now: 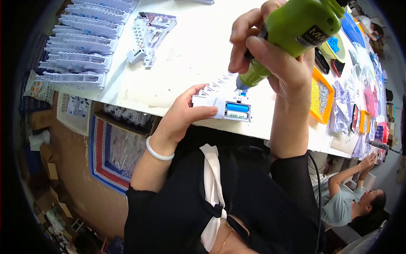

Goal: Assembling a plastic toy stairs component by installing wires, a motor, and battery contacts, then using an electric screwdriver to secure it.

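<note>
My right hand (279,59) is wrapped round a green electric screwdriver (296,31), which tilts down to the left. Its tip is over a white plastic toy part (215,101) at the table's near edge; whether it touches cannot be seen. My left hand (186,108) grips that part from the left, thumb on its top. An open compartment in the part shows batteries (237,109), one blue and one pale. The part has a toothed, stair-like edge. Farther left on the table lies a similar white plastic assembly (153,36) with thin red wires.
Several stacked white stair-like parts (84,59) line the table's left side. An orange tray (321,95) of small metal pieces stands to the right, near a green bowl (336,48) with blue bits. A co-worker (349,199) works at the lower right. Below the left edge is a striped bag (99,161).
</note>
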The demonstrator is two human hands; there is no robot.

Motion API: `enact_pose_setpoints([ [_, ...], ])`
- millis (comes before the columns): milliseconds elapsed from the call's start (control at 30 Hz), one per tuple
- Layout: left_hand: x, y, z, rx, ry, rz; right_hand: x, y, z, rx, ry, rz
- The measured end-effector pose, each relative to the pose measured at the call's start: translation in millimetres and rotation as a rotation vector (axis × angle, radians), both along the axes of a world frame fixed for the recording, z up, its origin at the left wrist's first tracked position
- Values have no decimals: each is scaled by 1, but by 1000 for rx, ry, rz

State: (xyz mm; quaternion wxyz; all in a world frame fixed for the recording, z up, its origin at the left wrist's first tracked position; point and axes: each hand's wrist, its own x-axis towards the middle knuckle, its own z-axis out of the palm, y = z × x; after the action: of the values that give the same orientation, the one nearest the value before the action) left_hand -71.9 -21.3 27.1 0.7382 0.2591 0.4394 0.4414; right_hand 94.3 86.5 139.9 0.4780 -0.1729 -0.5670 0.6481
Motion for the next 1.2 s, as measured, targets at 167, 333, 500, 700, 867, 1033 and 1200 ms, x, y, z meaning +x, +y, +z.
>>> enact_pose_setpoints([
  [167,0,0,-1,-7,26,-6,-6,-6,16,-143,-35,-211],
  [333,0,0,-1,-7,27,6,-7,2,-6,240,-67,-178],
  [500,0,2,1,-17,24,-7,-5,12,-16,280,27,-87],
  [700,0,1,-1,-35,23,-8,-9,13,-21,266,68,-62],
  [867,-1,1,-4,-22,18,-6,-12,8,-21,230,74,-94],
  [1033,0,1,-2,-24,32,-7,-12,7,-21,239,59,-96],
  [1200,0,1,-3,-7,24,-8,-13,5,-20,242,46,-133],
])
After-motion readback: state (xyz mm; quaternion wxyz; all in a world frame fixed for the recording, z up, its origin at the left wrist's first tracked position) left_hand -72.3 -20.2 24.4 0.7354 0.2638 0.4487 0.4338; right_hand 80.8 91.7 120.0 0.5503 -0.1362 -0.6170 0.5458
